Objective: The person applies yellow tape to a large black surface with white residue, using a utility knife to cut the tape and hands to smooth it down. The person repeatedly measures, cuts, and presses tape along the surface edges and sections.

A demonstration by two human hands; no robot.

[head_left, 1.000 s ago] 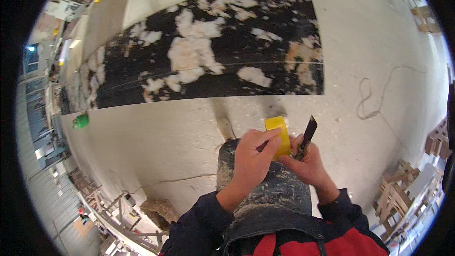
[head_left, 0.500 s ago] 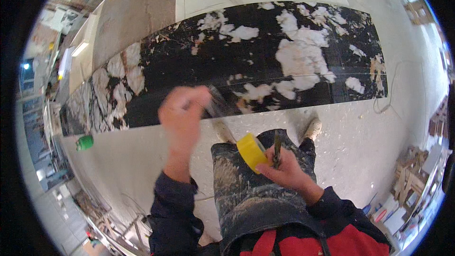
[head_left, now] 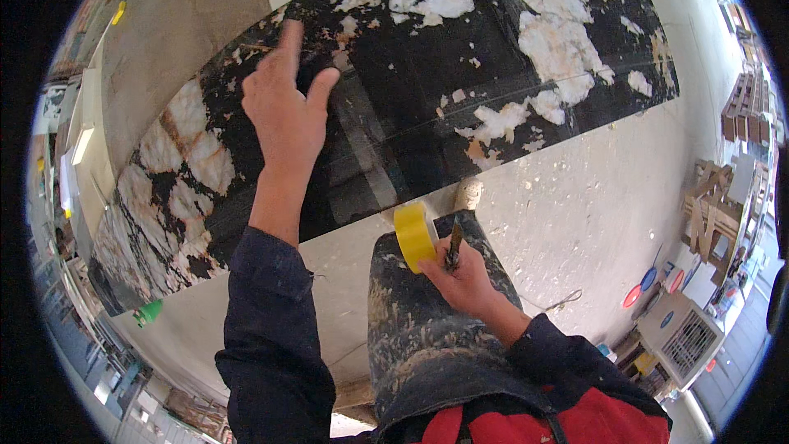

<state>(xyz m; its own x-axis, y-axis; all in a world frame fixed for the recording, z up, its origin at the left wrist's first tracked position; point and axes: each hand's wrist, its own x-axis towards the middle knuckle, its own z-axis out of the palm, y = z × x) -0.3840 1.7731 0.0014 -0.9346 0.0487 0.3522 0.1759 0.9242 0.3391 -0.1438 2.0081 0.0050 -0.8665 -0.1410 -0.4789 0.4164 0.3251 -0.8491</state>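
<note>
Probably the right hand (head_left: 468, 279) carries the most risk: it grips 2 things at once, a yellow roll of tape (head_left: 415, 237) and a dark, narrow tool that looks like a knife (head_left: 453, 248). The roll sits above the trousers (head_left: 411, 312), near the close edge of the black and white slab (head_left: 427, 49). Because the same fingers share the load, the roll could slip if the hand turns or loosens, and drop to the floor (head_left: 567, 181) or onto the shoe (head_left: 469, 195). The knife stands just beside the tape; whether its blade is out I cannot tell, but if it is, a twist of the wrist might nick the roll, the trousers or a finger. The left hand (head_left: 288, 111) is open over the slab, fingers spread and 1 pointing away, with nothing visible in its grasp; I cannot tell if it touches the surface. A pale strip (head_left: 366, 144) crosses the slab beside it, either tape or a reflection. If it is tape, uneven pressing could leave it creased or loose.
</note>
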